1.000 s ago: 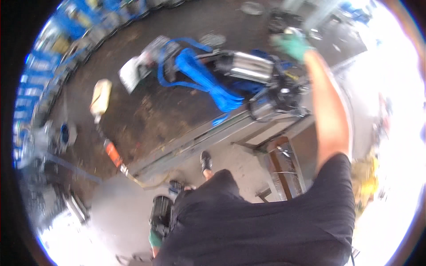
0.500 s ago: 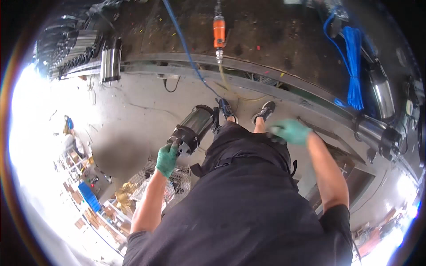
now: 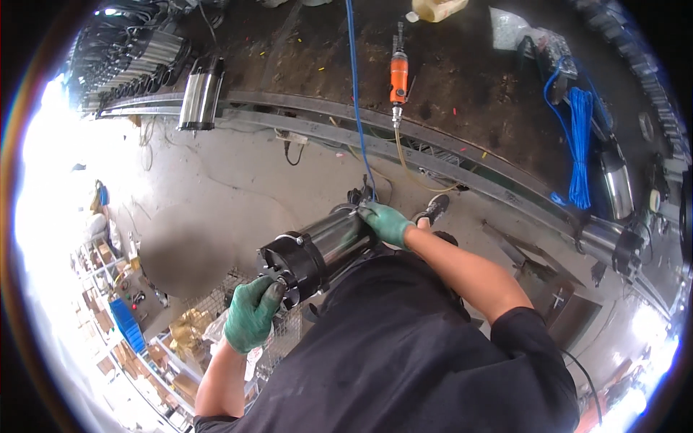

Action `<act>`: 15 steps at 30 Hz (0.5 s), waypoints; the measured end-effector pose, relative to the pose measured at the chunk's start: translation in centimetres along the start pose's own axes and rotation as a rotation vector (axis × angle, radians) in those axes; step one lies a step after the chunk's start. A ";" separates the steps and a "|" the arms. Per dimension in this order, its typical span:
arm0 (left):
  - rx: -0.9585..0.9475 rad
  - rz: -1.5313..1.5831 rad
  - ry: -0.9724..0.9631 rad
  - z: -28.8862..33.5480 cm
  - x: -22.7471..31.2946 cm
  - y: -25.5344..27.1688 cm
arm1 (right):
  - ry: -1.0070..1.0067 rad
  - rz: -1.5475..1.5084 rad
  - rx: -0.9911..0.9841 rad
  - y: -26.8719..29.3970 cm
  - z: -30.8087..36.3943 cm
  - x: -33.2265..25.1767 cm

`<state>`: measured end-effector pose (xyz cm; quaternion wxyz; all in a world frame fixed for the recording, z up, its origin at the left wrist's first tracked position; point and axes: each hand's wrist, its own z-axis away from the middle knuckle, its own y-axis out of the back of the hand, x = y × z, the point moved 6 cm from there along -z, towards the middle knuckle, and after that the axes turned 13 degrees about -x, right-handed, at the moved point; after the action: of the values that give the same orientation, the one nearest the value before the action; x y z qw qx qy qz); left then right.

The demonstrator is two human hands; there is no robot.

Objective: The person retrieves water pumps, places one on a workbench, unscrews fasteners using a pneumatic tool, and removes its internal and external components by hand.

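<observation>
Just off the near side of the table [image 3: 476,72], holding a shiny cylinder [image 3: 336,239] with a hand at each end

Clamping the black end cap [image 3: 304,263] between thumb and curled fingers of the left hand [image 3: 252,316]; resting the right hand [image 3: 388,224] over the far end, with fingertips mostly tucked away, so can't tell how closed. Probably spread like that to share the weight and stop any tipping. Got a blue cable [image 3: 356,101] dropping to that far end too.
</observation>
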<state>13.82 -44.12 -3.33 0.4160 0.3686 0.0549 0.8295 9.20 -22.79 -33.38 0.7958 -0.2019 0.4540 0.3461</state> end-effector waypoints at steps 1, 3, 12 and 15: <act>-0.022 0.037 -0.004 0.1 -0.1 0.1 | -0.045 0.030 0.039 1.5 2.5 -1.6; -0.050 0.105 -0.055 -0.4 0.4 0.0 | -0.103 0.039 0.142 4.5 7.2 -2.7; 0.052 -0.090 -0.530 -11.6 6.9 -4.5 | 0.014 -0.048 0.986 14.3 24.4 -1.0; -0.009 0.095 -0.551 -15.7 10.9 -5.9 | 0.048 -0.038 1.168 16.2 26.6 -0.4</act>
<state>3.23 -28.93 -10.82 0.3776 0.5805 -0.0813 0.7168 12.67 4.94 -19.73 0.7708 0.2541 0.5839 0.0194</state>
